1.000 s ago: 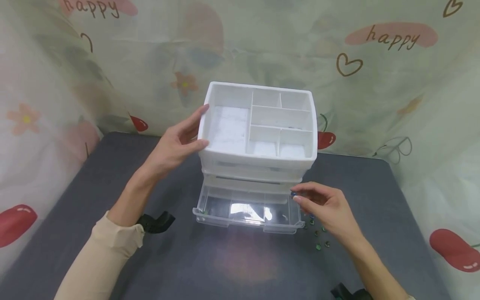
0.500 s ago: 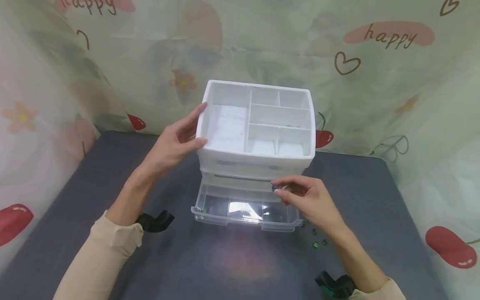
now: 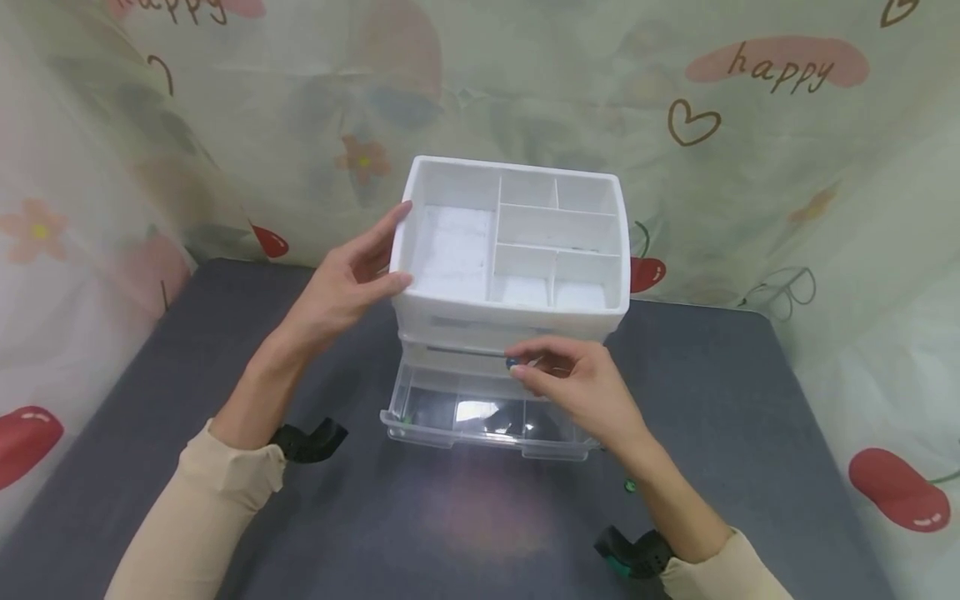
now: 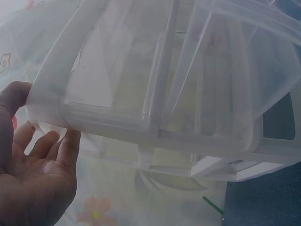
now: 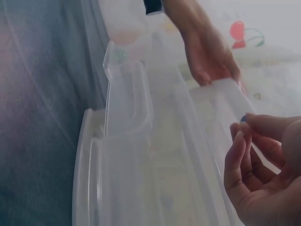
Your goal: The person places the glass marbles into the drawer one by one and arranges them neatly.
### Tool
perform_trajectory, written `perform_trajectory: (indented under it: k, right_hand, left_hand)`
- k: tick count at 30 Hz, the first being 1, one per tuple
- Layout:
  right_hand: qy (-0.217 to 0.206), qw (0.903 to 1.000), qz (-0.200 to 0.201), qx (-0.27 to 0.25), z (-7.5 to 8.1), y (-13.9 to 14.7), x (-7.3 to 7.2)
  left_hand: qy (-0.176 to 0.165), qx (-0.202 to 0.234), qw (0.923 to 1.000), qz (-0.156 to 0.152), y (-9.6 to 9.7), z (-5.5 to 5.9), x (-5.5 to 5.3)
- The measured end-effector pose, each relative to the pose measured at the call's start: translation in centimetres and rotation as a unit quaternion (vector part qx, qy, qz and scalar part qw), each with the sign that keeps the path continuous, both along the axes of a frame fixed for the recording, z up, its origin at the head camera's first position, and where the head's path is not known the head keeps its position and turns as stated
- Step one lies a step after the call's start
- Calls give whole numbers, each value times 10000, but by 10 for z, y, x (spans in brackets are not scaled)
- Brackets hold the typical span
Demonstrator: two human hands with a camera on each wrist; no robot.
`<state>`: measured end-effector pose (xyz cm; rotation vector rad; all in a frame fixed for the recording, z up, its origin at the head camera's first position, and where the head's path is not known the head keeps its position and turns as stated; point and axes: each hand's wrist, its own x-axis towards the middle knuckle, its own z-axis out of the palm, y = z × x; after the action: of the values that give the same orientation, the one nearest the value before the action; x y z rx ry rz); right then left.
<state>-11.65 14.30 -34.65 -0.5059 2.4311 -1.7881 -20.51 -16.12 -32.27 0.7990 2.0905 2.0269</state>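
Observation:
A white drawer organizer (image 3: 453, 242) with a divided top tray stands on the table, its clear lower drawer (image 3: 431, 408) pulled out towards me. My left hand (image 3: 341, 287) grips the organizer's left side, thumb and fingers at the top rim; in the left wrist view the fingers curl round its edge. Over the open drawer, my right hand (image 3: 581, 383) pinches a small round blue bead (image 3: 512, 363) between thumb and fingertips. The blue bead (image 5: 244, 118) peeks out between the fingertips in the right wrist view. A small green piece (image 3: 406, 421) shows at the drawer's left end.
A green bead (image 3: 630, 485) lies on the dark grey table (image 3: 480, 533), right of the drawer and beside my right forearm. Black wrist mounts (image 3: 309, 442) stick out from both wrists. A printed curtain (image 3: 525, 83) hangs behind and along both sides.
My right hand has moved left with the blue bead, from the drawer's right edge to over its middle. My forearm now covers most of the loose beads. The left hand keeps its grip.

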Motion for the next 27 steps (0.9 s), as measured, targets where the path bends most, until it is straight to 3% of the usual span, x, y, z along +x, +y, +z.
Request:
perform_trajectory:
  k: [16,27]
  right_hand:
    - [55,9998,-138,129,-12,-34,-6]
    - [-474,9935,-30,1036,-21,-44,-11]
  left_hand:
    - [88,-81,9999,60,0,-1,0]
    - [72,2,10000,40,1,-2,1]
